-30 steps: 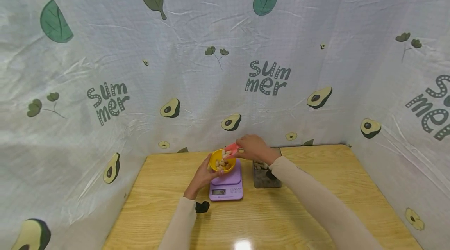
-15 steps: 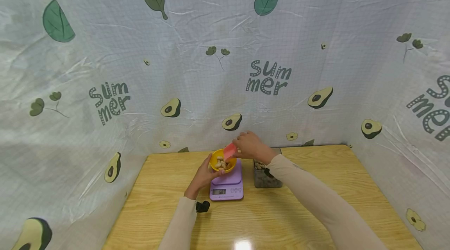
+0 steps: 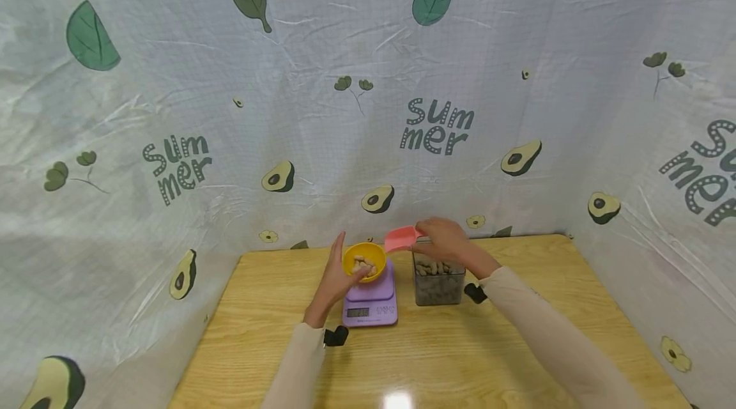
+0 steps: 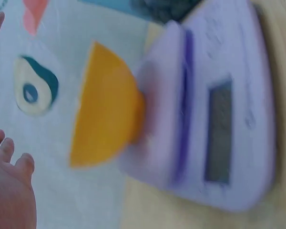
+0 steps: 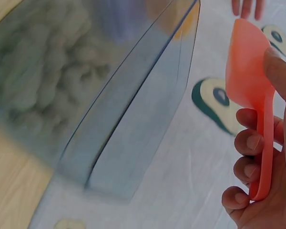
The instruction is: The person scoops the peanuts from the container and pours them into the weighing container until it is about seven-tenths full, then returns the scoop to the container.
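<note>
Right grip (image 3: pixel 443 239): grasping a pink scoop (image 3: pixel 402 238) by its handle; no load visible in the scoop. Left grip (image 3: pixel 336 278): released, fingers spread, at the 8 o'clock side of the yellow bowl (image 4: pixel 105 109), not holding it. The bowl, at the scoop's 8 o'clock, stands upright on a purple scale (image 3: pixel 374 294) with peanuts (image 3: pixel 364 266) inside. A see-through bin (image 3: pixel 439 293) of peanuts stands on the surface (image 3: pixel 431 358) at the bowl's 3 o'clock. Assessed hazard: the unsteadied bowl could slide or tip, spilling peanuts, if the scoop or left grip catches its rim.
</note>
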Demonstrator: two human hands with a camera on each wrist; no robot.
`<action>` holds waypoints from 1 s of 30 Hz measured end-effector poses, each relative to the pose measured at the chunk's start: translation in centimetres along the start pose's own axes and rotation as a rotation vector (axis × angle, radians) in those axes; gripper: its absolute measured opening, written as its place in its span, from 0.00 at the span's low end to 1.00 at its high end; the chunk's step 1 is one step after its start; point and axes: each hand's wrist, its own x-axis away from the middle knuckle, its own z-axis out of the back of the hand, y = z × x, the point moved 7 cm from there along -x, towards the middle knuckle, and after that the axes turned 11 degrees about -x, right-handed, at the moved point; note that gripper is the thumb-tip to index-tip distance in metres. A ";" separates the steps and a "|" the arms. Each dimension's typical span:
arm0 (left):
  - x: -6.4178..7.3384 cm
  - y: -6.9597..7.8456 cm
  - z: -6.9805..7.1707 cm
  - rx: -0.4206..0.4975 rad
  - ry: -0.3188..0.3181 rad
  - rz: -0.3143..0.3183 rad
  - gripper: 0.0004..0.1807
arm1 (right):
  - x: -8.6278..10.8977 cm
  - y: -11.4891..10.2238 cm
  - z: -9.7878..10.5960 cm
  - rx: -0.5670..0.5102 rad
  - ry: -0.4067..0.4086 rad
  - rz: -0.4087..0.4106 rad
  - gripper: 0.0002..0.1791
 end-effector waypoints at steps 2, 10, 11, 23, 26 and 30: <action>-0.2 1.2 -0.2 0.029 -0.003 -0.032 0.59 | 0.9 0.9 0.7 -0.009 0.005 -0.008 0.26; -0.8 5.1 -2.9 0.044 -0.058 -0.137 0.58 | 3.9 3.3 2.9 0.000 0.036 -0.010 0.26; -0.9 5.5 -3.5 0.041 -0.079 -0.140 0.58 | 4.2 3.5 3.0 0.013 0.038 -0.001 0.25; -1.5 7.6 -10.8 -0.061 -0.304 -0.084 0.66 | 5.5 3.5 2.9 0.235 -0.018 0.086 0.24; -1.7 7.2 -12.0 -0.044 -0.318 -0.061 0.66 | 5.5 3.0 2.7 0.325 -0.039 0.130 0.26; -1.9 6.6 -13.3 0.001 -0.334 -0.057 0.65 | 5.6 2.7 2.2 0.435 -0.057 0.185 0.26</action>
